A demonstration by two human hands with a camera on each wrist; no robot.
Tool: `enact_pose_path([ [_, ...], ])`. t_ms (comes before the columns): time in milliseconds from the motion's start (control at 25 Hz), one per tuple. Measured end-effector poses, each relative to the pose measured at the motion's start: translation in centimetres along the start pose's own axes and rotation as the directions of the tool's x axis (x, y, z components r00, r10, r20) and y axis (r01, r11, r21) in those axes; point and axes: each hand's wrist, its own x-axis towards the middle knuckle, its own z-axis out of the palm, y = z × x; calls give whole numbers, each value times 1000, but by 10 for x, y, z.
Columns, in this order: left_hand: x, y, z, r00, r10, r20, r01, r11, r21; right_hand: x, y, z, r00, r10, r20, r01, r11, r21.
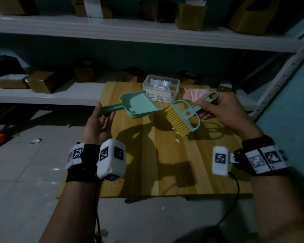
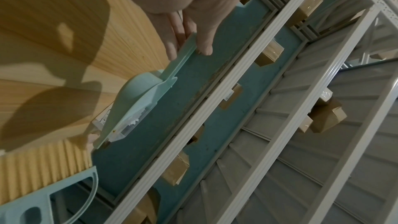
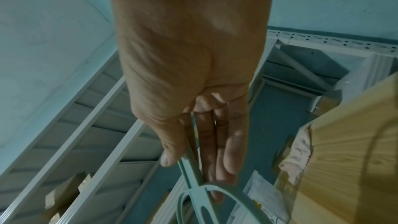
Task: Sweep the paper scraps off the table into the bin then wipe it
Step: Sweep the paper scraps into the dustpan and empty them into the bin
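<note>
While held, mint dustpan (image 1: 139,106) tilted

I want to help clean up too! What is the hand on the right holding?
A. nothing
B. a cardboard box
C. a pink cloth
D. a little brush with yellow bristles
D: the right hand grips the green handle of the brush, whose yellow bristles hang above the wooden table; the pink cloth lies untouched behind it.

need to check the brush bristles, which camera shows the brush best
The head view: the whole brush shows there, yellow bristles to handle, held by the right hand over the table. The left wrist view catches only part of its bristles and frame; the right wrist view shows just the handle and frame, no bristles.
</note>
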Motion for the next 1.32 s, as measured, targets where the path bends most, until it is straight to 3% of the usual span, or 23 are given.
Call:
enact_pose_path([
  [160,-4,-6,-2,1000,2,-4,-1,1000,27,2,4,4,998,11,59,-10,1000,-15],
  [360,-2,-10,-2,999,-19,-38,21,998,59,2,18,19,993,25,117,-4,984,-175],
  [600,-10,-11,4,997,-44,-69,52,992,118,4,19,19,997,21,-70,-36,975,-221],
  [800,-7,-8,4,996,-38,-85,60,962,267,4,19,6,959,-31,-283,-33,976,-216],
  [880,-8,-7,3,997,-28,-74,50,951,305,3,18,5,979,3,-205,-35,988,-152],
  [960,-7,-6,3,997,-10,-72,33,946,324,2,18,11,998,56,0,-56,992,-117],
  [1080,-5,-6,2,997,-7,-73,30,947,319,2,22,24,973,74,217,-62,996,-59],
  [1200,-2,-7,2,997,-18,-73,40,946,323,2,25,28,973,75,217,-47,990,-131],
  [1320,1,-9,2,996,-33,-79,58,937,345,2,25,21,994,94,57,-80,975,-206],
])
